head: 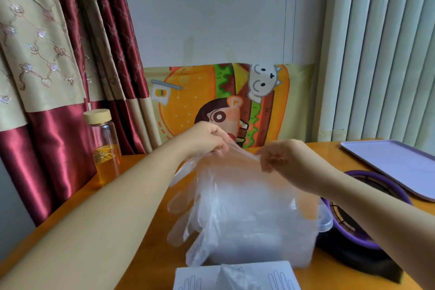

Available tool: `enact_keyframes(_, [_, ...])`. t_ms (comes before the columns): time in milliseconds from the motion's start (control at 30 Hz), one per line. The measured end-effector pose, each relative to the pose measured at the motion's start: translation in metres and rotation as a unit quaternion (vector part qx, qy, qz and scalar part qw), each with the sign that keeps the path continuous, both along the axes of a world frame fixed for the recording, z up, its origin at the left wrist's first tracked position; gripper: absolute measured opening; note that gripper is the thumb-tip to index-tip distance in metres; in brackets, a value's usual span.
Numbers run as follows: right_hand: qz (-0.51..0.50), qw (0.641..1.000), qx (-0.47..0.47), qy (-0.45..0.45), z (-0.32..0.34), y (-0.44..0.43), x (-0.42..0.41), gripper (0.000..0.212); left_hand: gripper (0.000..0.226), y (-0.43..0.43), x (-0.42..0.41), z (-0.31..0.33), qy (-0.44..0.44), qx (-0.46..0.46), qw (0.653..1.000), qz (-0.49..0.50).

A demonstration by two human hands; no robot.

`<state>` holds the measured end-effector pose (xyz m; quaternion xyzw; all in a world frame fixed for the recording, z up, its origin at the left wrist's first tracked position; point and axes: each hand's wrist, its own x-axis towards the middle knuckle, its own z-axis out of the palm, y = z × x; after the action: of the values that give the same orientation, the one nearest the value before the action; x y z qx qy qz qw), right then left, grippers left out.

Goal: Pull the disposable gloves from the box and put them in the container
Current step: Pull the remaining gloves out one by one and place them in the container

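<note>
- My left hand (207,140) is raised above the surface (146,195); its fingers are curled and pinch the top edge of the clear disposable gloves (235,195)
- My right hand (284,160) pinches the same edge a little lower and to the right, thumb and fingertips closed on the film; the edge is pulled taut between the two hands
- The gloves hang down from that edge as a cloudy sheet; their finger shapes fan out at the lower left; I cannot tell how many layers there are
- Behind the film stands the clear plastic container (326,219); only its right rim corner shows plainly; I cannot tell whether the hanging gloves reach inside it or hang in front of it
- The white glove box (193,278) lies nearest me at the bottom edge, hand outlines printed on its top; a tuft of film pokes up from its opening
- Just right of the container I see a purple-rimmed round object (386,186) on a dark base; I cannot tell what it is; beyond it a lilac tray (395,165) lies flat on the surface
- Well to the left stands a glass bottle (106,148), cream lid on, amber liquid in its lower part
- At the back, a burger cartoon cloth (193,101) leans against the wall; a red and beige curtain (47,54) hangs left; pale vertical blinds (388,54) hang right
</note>
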<state>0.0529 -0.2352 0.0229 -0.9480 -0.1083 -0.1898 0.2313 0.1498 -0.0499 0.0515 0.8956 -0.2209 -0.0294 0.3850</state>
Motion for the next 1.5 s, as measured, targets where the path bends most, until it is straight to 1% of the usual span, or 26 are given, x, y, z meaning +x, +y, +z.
enact_keyframes(67, [-0.019, 0.999, -0.022, 0.045, -0.005, -0.009, 0.007, 0.036, 0.026, -0.012, 0.007, -0.003, -0.028, 0.030, 0.999, 0.029])
enact_keyframes(100, [-0.031, 0.997, -0.023, 0.065, -0.008, -0.014, 0.010, 0.034, 0.028, -0.016, 0.008, -0.004, -0.089, 0.082, 0.991, 0.065])
enact_keyframes(133, [-0.042, 0.995, -0.025, 0.083, -0.013, -0.019, 0.014, 0.033, 0.030, -0.019, 0.008, -0.006, -0.176, 0.140, 0.969, 0.106])
enact_keyframes(167, [-0.048, 0.993, -0.031, 0.101, -0.017, -0.023, 0.017, 0.036, 0.032, -0.021, 0.002, -0.008, -0.271, 0.164, 0.939, 0.132])
enact_keyframes(200, [-0.052, 0.991, -0.041, 0.114, -0.021, -0.027, 0.018, 0.039, 0.032, -0.025, -0.005, -0.012, -0.348, 0.146, 0.918, 0.125])
enact_keyframes(233, [-0.057, 0.989, -0.055, 0.122, -0.023, -0.029, 0.020, 0.043, 0.030, -0.030, -0.015, -0.014, -0.391, 0.113, 0.910, 0.083])
enact_keyframes(267, [-0.061, 0.987, -0.073, 0.128, -0.024, -0.030, 0.020, 0.046, 0.027, -0.034, -0.023, -0.020, -0.391, 0.100, 0.915, 0.019])
enact_keyframes(300, [-0.066, 0.985, -0.089, 0.133, -0.025, -0.030, 0.021, 0.049, 0.024, -0.038, -0.030, -0.027, -0.345, 0.114, 0.930, -0.051])
enact_keyframes(333, [-0.072, 0.983, -0.101, 0.135, -0.026, -0.030, 0.021, 0.052, 0.026, -0.040, -0.035, -0.036, -0.266, 0.164, 0.943, -0.112])
enact_keyframes(367, [-0.081, 0.981, -0.113, 0.138, -0.027, -0.030, 0.021, 0.054, 0.035, -0.042, -0.037, -0.045, -0.174, 0.247, 0.941, -0.153])
enact_keyframes(400, [-0.090, 0.978, -0.128, 0.139, -0.028, -0.030, 0.021, 0.056, 0.047, -0.041, -0.035, -0.052, -0.104, 0.330, 0.921, -0.176])
enact_keyframes(467, [-0.109, 0.968, -0.168, 0.149, -0.032, -0.028, 0.020, 0.059, 0.059, -0.035, -0.026, -0.063, -0.038, 0.431, 0.881, -0.191])
enact_keyframes(533, [-0.121, 0.952, -0.234, 0.157, -0.037, -0.027, 0.019, 0.056, 0.064, -0.032, -0.018, -0.070, -0.018, 0.455, 0.867, -0.200])
enact_keyframes(633, [-0.122, 0.923, -0.363, 0.042, -0.036, -0.020, 0.019, 0.038, 0.072, -0.037, -0.011, -0.080, 0.008, 0.481, 0.855, -0.194])
enact_keyframes(700, [-0.080, 0.939, -0.334, 0.033, -0.033, -0.010, 0.022, 0.034, 0.077, -0.042, -0.008, -0.085, 0.024, 0.496, 0.848, -0.185])
enact_keyframes(733, [-0.047, 0.949, -0.300, 0.084, -0.034, -0.005, 0.024, 0.041, 0.078, -0.043, -0.008, -0.088, 0.028, 0.508, 0.841, -0.184])
enact_keyframes(767, [-0.019, 0.945, -0.282, 0.167, -0.037, -0.001, 0.028, 0.054, 0.075, -0.045, -0.006, -0.091, 0.027, 0.521, 0.833, -0.187])
enact_keyframes(833, [-0.007, 0.903, -0.291, 0.315, -0.050, 0.000, 0.039, 0.076, 0.066, -0.048, -0.006, -0.101, 0.009, 0.535, 0.822, -0.192])
enact_keyframes(867, [-0.021, 0.881, -0.312, 0.354, -0.057, -0.001, 0.043, 0.077, 0.060, -0.048, -0.006, -0.105, 0.000, 0.541, 0.818, -0.197])
enact_keyframes(1000, [-0.044, 0.833, -0.378, 0.402, -0.080, -0.004, 0.052, 0.062, 0.052, -0.048, -0.005, -0.112, 0.011, 0.577, 0.790, -0.206])
enact_keyframes(1100, [-0.024, 0.822, -0.400, 0.406, -0.080, -0.004, 0.053, 0.059, 0.060, -0.049, -0.007, -0.107, 0.008, 0.593, 0.778, -0.209])
enact_keyframes(1200, [-0.017, 0.858, -0.348, 0.378, -0.071, -0.005, 0.049, 0.064, 0.067, -0.048, -0.014, -0.089, 0.000, 0.562, 0.804, -0.192])
enact_keyframes(1300, [-0.022, 0.914, -0.277, 0.294, -0.052, -0.004, 0.034, 0.078, 0.067, -0.032, -0.026, -0.059, -0.054, 0.432, 0.885, -0.164])
enact_keyframes(1367, [-0.010, 0.952, -0.240, 0.192, -0.032, 0.002, 0.009, 0.062, 0.056, -0.015, -0.043, -0.046, -0.097, 0.319, 0.932, -0.139])
enact_keyframes(1433, [0.040, 0.974, -0.192, 0.110, -0.017, 0.011, -0.018, 0.040, 0.039, 0.003, -0.064, -0.040, -0.117, 0.203, 0.963, -0.132])
enact_keyframes(1500, [0.085, 0.978, -0.162, 0.100, -0.010, 0.022, -0.049, 0.026, 0.024, 0.024, -0.090, -0.041, -0.098, 0.115, 0.980, -0.129])
